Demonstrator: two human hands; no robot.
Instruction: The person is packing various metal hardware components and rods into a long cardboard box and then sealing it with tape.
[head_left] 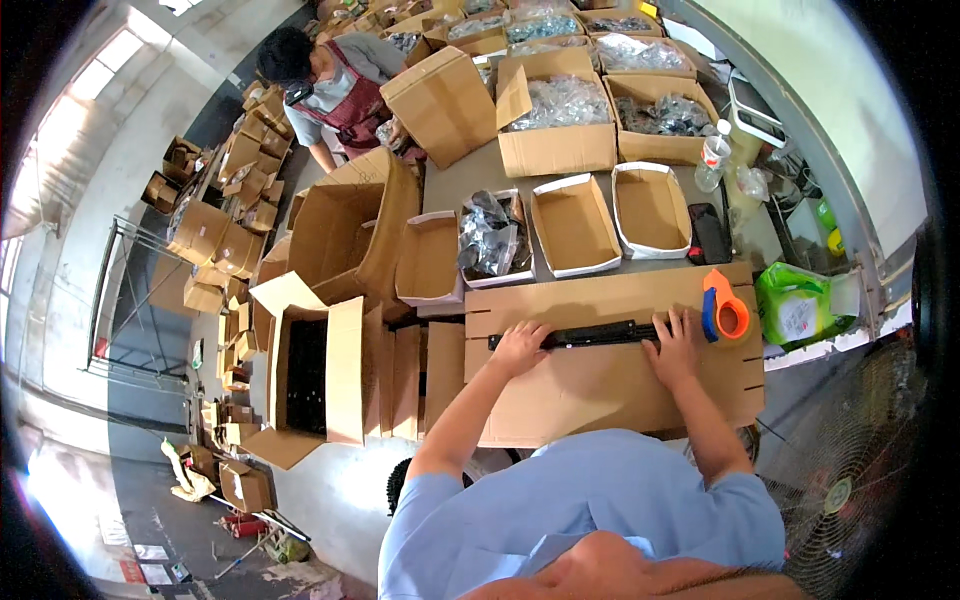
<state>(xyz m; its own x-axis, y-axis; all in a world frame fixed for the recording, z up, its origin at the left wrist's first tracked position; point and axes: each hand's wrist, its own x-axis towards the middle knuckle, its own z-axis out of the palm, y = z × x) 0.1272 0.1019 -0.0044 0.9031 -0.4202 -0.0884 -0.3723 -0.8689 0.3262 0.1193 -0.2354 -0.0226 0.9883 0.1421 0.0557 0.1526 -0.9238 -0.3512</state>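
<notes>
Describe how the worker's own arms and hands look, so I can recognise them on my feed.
The left hand and right hand are bare, without gloves. A light blue fabric shirt has short, plain sleeves that leave the forearms uncovered. No watch, bracelet or cable shows; fingernail detail is too small to tell.

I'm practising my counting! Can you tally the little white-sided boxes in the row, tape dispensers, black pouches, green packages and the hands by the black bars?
White-sided boxes: 4
Tape dispenser: 1
Black pouch: 1
Green package: 1
Hands by the black bars, left hand and right hand: 2
Total: 9
</notes>
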